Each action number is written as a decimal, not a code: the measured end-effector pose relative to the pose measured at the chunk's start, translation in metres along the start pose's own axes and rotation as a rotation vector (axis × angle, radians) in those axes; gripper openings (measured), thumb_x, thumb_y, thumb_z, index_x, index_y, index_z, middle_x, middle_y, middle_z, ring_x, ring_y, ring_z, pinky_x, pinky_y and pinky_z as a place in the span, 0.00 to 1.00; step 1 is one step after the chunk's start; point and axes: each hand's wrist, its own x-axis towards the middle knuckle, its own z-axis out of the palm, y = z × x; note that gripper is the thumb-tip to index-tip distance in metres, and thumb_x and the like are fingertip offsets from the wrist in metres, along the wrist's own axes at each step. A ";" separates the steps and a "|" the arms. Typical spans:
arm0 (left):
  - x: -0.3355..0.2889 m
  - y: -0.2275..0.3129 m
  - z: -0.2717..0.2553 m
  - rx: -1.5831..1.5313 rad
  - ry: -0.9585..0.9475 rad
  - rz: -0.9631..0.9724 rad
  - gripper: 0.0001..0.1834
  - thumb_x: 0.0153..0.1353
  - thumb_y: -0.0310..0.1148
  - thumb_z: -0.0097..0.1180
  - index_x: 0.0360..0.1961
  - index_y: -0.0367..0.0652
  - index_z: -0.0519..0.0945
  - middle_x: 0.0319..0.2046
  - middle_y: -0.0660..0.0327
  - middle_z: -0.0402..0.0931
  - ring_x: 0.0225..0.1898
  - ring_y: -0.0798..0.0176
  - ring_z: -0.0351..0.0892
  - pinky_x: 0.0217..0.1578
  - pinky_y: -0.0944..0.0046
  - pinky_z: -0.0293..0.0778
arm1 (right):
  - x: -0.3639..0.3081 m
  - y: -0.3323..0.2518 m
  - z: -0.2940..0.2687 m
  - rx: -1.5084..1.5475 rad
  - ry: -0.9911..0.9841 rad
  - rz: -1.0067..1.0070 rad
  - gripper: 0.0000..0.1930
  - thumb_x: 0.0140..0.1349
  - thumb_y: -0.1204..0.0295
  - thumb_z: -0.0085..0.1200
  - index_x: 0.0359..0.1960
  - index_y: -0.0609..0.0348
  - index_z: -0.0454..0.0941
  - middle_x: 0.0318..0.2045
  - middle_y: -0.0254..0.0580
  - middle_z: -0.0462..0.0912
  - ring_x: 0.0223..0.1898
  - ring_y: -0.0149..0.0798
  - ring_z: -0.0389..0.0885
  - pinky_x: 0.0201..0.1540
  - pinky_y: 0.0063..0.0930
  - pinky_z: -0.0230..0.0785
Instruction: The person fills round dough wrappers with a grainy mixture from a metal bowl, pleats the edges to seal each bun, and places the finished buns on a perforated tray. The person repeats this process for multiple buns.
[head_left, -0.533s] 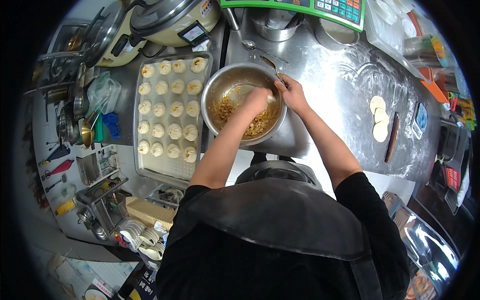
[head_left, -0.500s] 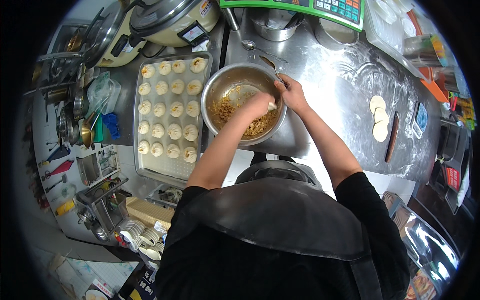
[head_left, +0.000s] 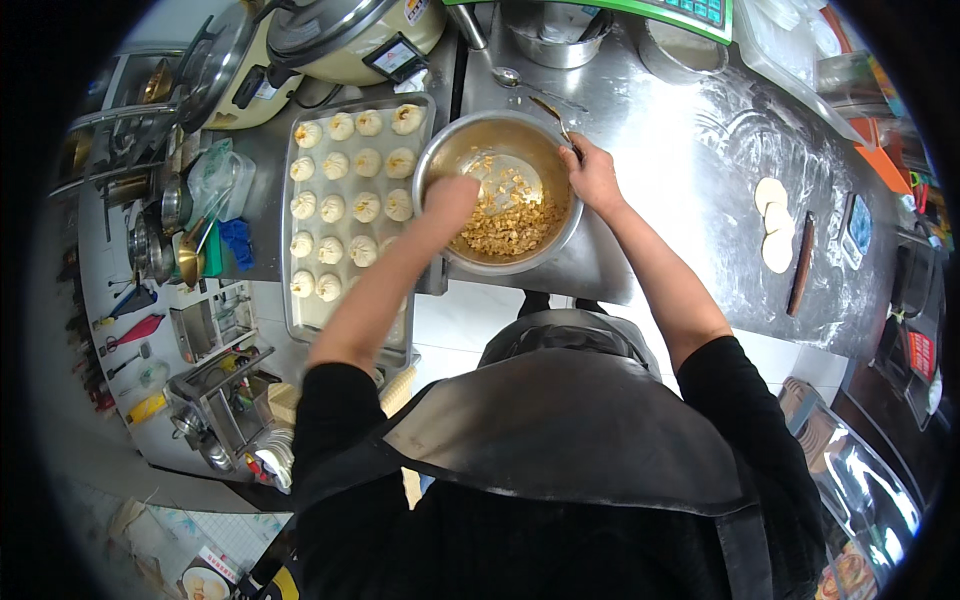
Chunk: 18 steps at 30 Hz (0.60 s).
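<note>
My left hand [head_left: 452,204] is over the left side of a steel mixing bowl [head_left: 436,160], blurred and curled like a fist. What is in its fingers, if anything, is hidden. Crumbly brown filling [head_left: 508,228] covers the lower right of the bowl's inside. At the bowl's right rim, my right hand [head_left: 597,178] grips a spoon [head_left: 549,108], whose brownish end points up and to the left. Pleated buns [head_left: 366,162] lie in rows on a perforated metal tray [head_left: 288,215] left of the bowl; my left forearm hides some of them.
To the right, flat dough rounds [head_left: 773,230] overlap next to a dark rolling pin [head_left: 802,262] on the floured steel table [head_left: 690,200]. Behind the bowl are another spoon [head_left: 506,76], a steel pot [head_left: 560,50] and a green scale [head_left: 690,15]. Rice cookers [head_left: 345,45] stand far left.
My left hand has moved left across the bowl, from its right side, where something white showed at the fingers. My right hand keeps the spoon at the rim. The whole view has shifted slightly.
</note>
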 end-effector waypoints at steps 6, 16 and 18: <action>-0.026 0.028 -0.013 -0.301 0.190 -0.055 0.15 0.57 0.20 0.49 0.41 0.41 0.85 0.38 0.45 0.83 0.46 0.44 0.83 0.46 0.49 0.78 | -0.001 -0.001 0.000 -0.057 0.025 -0.022 0.14 0.65 0.68 0.55 0.50 0.60 0.79 0.38 0.62 0.83 0.40 0.63 0.82 0.45 0.49 0.75; -0.039 0.038 -0.007 -0.106 0.031 -0.241 0.10 0.58 0.24 0.51 0.35 0.38 0.86 0.35 0.44 0.84 0.41 0.45 0.85 0.42 0.50 0.81 | -0.004 -0.003 0.003 -0.081 0.038 0.002 0.14 0.66 0.67 0.54 0.50 0.60 0.79 0.38 0.62 0.83 0.41 0.62 0.83 0.45 0.49 0.75; -0.048 0.055 0.003 -0.248 0.081 -0.267 0.09 0.56 0.23 0.52 0.34 0.36 0.85 0.35 0.43 0.83 0.41 0.42 0.84 0.43 0.49 0.79 | -0.004 -0.003 0.003 -0.079 0.046 0.002 0.14 0.66 0.67 0.54 0.50 0.60 0.79 0.38 0.62 0.83 0.41 0.62 0.82 0.45 0.49 0.75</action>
